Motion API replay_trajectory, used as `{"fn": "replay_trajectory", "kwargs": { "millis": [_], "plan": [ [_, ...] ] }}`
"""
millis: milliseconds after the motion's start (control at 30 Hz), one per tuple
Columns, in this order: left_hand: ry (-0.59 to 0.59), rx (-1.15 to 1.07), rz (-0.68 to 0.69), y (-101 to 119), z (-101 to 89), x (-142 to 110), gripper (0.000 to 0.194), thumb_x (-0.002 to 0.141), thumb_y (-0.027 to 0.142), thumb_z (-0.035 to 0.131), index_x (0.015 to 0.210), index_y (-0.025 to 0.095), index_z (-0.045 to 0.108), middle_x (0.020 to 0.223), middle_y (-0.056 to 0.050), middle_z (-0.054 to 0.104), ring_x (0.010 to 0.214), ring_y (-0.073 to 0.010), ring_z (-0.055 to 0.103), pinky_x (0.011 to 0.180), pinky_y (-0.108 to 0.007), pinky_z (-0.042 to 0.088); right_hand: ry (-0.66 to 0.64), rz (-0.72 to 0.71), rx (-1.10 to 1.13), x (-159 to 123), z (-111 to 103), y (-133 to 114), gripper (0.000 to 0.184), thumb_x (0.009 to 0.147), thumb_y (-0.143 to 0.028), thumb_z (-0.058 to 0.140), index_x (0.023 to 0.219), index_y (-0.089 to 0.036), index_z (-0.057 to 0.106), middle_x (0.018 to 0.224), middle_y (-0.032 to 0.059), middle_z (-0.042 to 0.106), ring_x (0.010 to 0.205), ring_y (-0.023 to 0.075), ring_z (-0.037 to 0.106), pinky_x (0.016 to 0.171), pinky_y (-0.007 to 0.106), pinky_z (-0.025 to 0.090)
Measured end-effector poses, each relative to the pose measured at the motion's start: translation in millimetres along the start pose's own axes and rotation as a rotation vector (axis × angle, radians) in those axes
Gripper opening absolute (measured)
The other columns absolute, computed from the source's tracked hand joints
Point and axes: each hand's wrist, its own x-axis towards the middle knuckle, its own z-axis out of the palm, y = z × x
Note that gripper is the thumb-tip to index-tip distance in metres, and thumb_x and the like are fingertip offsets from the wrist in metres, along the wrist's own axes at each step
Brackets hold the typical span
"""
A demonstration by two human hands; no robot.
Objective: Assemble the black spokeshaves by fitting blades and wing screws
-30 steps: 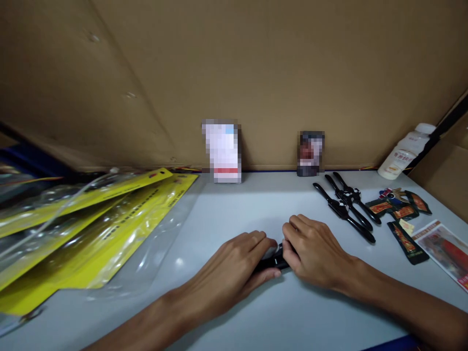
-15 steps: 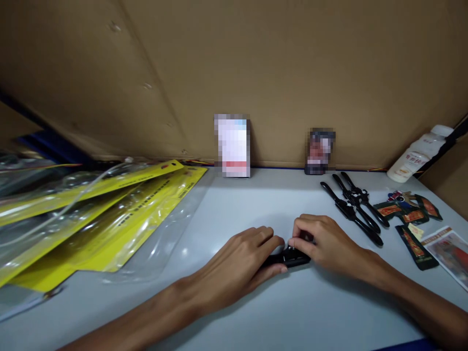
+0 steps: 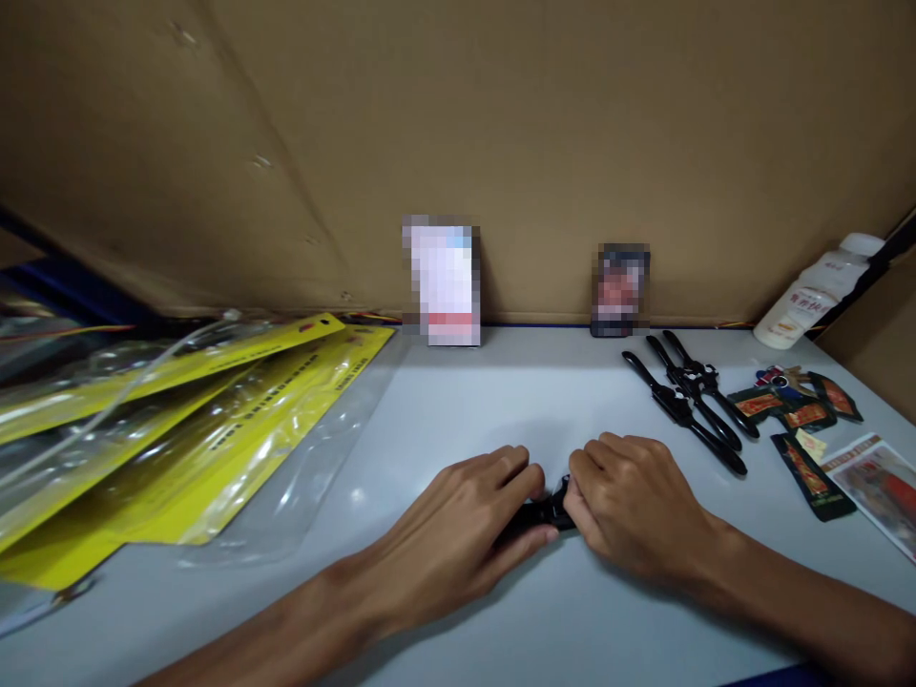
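Observation:
A black spokeshave (image 3: 542,516) lies low over the table between my hands, mostly covered by them. My left hand (image 3: 487,515) is closed around its left handle, thumb along the near side. Around the right part of the same tool, my right hand (image 3: 634,501) is closed, fingers curled over it. Only the middle of the tool body shows. To the right of my hands, several more black spokeshaves (image 3: 683,405) lie side by side on the table.
Clear plastic packs with yellow cards (image 3: 286,420) cover the left side. Two upright phone-like screens, one white (image 3: 447,286) and one dark (image 3: 620,291), lean against the cardboard wall (image 3: 544,143). At right are a bottle (image 3: 816,291), small dark sachets (image 3: 812,477) and a printed packet (image 3: 877,487).
My right hand has gone from a fingertip pinch above the tool's middle to a grip wrapped over its right part. My left hand keeps its hold. The view has shifted slightly.

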Motion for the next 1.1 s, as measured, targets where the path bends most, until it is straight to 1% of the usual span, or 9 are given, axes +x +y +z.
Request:
{"fn": "replay_trajectory", "kwargs": {
  "millis": [167,267,333,400,500,567,633,800,1100],
  "plan": [
    [-0.017,0.010,-0.009,-1,1.0,-1,0.021,0.105,0.039,0.052,0.096,0.021,0.057,0.088,-0.003,0.062,0.071,-0.0213,0.060,0.060,-0.034,0.047,-0.096,0.171,0.180,3,0,0,0.024,0.088,-0.019,0.054,0.068,-0.018,0.068,0.065,0.0056,0.068,0.054,0.0163,0.046,0.058,0.036,0.019],
    [-0.007,0.002,-0.006,-1,0.2,0,0.022,0.106,0.040,0.052,0.095,0.022,0.057,0.087,-0.002,0.063,0.068,-0.0197,0.059,0.059,-0.032,0.045,-0.093,0.275,0.287,6,-8,11,0.031,0.087,-0.017,0.057,0.056,-0.020,0.059,0.055,0.0011,0.060,0.050,0.0134,0.035,0.057,0.035,0.019],
    [-0.002,-0.002,-0.002,-1,-0.2,0,0.023,0.106,0.041,0.053,0.094,0.022,0.057,0.086,-0.001,0.062,0.068,-0.0194,0.059,0.059,-0.032,0.044,-0.058,0.292,0.356,7,-15,20,0.034,0.089,-0.017,0.057,0.055,-0.019,0.057,0.053,-0.0008,0.056,0.051,0.0125,0.035,0.056,0.033,0.021],
    [0.003,-0.002,0.006,-1,-0.3,0,0.024,0.106,0.041,0.053,0.093,0.022,0.056,0.086,-0.001,0.062,0.068,-0.0197,0.059,0.058,-0.032,0.044,-0.014,0.221,0.470,8,-20,28,0.029,0.092,-0.018,0.060,0.063,-0.019,0.063,0.060,-0.0013,0.060,0.055,0.0123,0.044,0.058,0.030,0.028],
    [-0.001,0.000,0.016,-2,0.3,0,0.027,0.108,0.044,0.050,0.094,0.022,0.055,0.087,-0.001,0.063,0.068,-0.0197,0.060,0.058,-0.031,0.044,-0.026,0.017,0.646,7,-24,35,0.011,0.092,-0.014,0.066,0.093,-0.020,0.076,0.083,0.0006,0.070,0.071,0.0136,0.058,0.068,0.027,0.040],
    [-0.001,0.003,0.022,-2,0.8,0,0.028,0.109,0.045,0.048,0.096,0.022,0.056,0.086,-0.001,0.063,0.068,-0.0196,0.060,0.058,-0.031,0.044,-0.091,-0.076,0.705,6,-24,36,0.021,0.093,-0.011,0.067,0.107,-0.022,0.077,0.091,0.0019,0.072,0.079,0.0149,0.063,0.075,0.027,0.044],
    [0.007,0.005,0.024,-2,1.1,0,0.028,0.109,0.046,0.048,0.096,0.022,0.056,0.085,-0.001,0.062,0.067,-0.0197,0.059,0.058,-0.031,0.043,-0.127,-0.108,0.718,5,-21,35,0.021,0.094,-0.009,0.067,0.105,-0.022,0.078,0.091,0.0022,0.071,0.083,0.0154,0.064,0.078,0.028,0.045],
    [0.009,-0.002,0.036,-2,0.5,0,0.031,0.110,0.045,0.046,0.091,0.022,0.053,0.084,-0.001,0.063,0.067,-0.0194,0.058,0.058,-0.031,0.042,-0.118,-0.035,0.655,6,-16,33,0.014,0.090,-0.006,0.068,0.087,-0.018,0.073,0.085,0.0006,0.069,0.078,0.0144,0.061,0.073,0.027,0.043],
    [0.023,-0.006,0.044,-3,2.8,0,0.035,0.111,0.047,0.041,0.092,0.021,0.055,0.084,-0.001,0.063,0.067,-0.0203,0.059,0.057,-0.032,0.042,-0.167,-0.058,0.403,7,-13,33,0.014,0.100,-0.022,0.067,0.086,-0.018,0.063,0.087,0.0029,0.068,0.074,0.0163,0.058,0.068,0.030,0.039]
  ]
}}
